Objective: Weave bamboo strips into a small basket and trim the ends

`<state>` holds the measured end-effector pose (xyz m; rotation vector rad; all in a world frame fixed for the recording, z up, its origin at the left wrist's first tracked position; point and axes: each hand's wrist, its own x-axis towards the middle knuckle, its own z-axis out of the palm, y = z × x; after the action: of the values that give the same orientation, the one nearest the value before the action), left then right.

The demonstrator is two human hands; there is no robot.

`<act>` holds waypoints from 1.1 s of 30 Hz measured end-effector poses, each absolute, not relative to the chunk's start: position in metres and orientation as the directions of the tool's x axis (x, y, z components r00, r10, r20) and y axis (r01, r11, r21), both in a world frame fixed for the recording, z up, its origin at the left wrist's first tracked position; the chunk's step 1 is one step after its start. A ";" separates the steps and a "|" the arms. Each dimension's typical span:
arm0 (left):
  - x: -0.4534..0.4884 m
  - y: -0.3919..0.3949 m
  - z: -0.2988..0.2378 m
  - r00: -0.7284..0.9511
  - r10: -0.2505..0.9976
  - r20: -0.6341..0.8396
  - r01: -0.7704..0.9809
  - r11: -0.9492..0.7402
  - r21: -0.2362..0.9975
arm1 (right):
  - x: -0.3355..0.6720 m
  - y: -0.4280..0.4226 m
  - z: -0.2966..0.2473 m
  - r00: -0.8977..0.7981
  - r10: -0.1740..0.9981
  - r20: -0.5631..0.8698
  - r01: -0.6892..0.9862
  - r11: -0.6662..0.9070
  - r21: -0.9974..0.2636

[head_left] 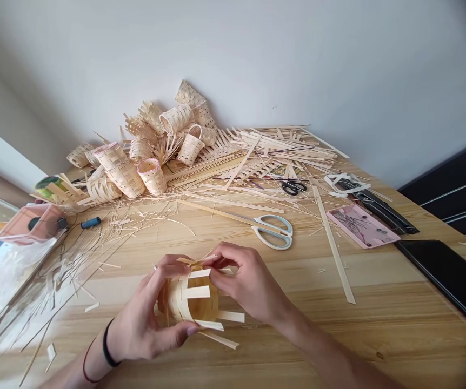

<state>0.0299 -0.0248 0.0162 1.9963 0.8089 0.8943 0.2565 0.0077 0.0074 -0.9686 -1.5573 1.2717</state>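
A small woven basket [181, 298] of pale wood strips lies on its side between my hands, its open end facing right with loose strip ends sticking out. My left hand [152, 310] is wrapped round its base and side, the thumb on the lower rim. At the upper rim, the fingers of my right hand [245, 275] pinch one of the strip ends. Their tips partly hide that strip. Beyond my hands lies a pair of scissors [273, 231] with white and pale blue handles.
Finished and part-woven baskets [123, 175] pile up at the back left. Loose wood strips [285, 148] heap against the wall near black scissors [293, 187]. A pink tray [363, 226] with pins, a black stapler [387, 210] and a dark phone [444, 281] are at right; a pink bin [34, 224] stands left.
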 end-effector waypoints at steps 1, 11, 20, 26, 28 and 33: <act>0.029 -0.025 0.017 0.547 0.782 0.298 0.218 -0.477 0.852 | 0.256 0.008 0.007 -0.309 0.939 0.148 0.035 0.167 -0.985; 0.024 -0.025 0.015 0.520 0.816 0.253 0.304 -0.453 0.838 | 0.258 0.008 0.013 -0.351 0.936 0.009 0.087 0.042 -0.995; 0.023 -0.022 0.015 0.532 0.808 0.254 0.305 -0.462 0.833 | 0.256 0.005 0.013 -0.325 0.944 0.048 0.080 0.078 -0.994; 0.019 -0.023 0.012 0.531 0.824 0.197 0.309 -0.404 0.861 | 0.256 0.004 0.011 -0.331 0.943 0.035 0.079 0.064 -0.995; 0.019 -0.024 0.012 0.535 0.820 0.202 0.304 -0.410 0.860 | 0.256 0.004 0.011 -0.320 0.947 0.030 0.080 0.059 -0.995; 0.020 -0.025 0.016 0.545 0.814 0.198 0.315 -0.419 0.852 | 0.254 0.004 0.011 -0.317 0.948 0.032 0.095 0.065 -0.993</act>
<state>0.0198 -0.0251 0.0164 1.9790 0.9128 0.7878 0.2540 0.0036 0.0105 -1.0800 -1.5464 1.3519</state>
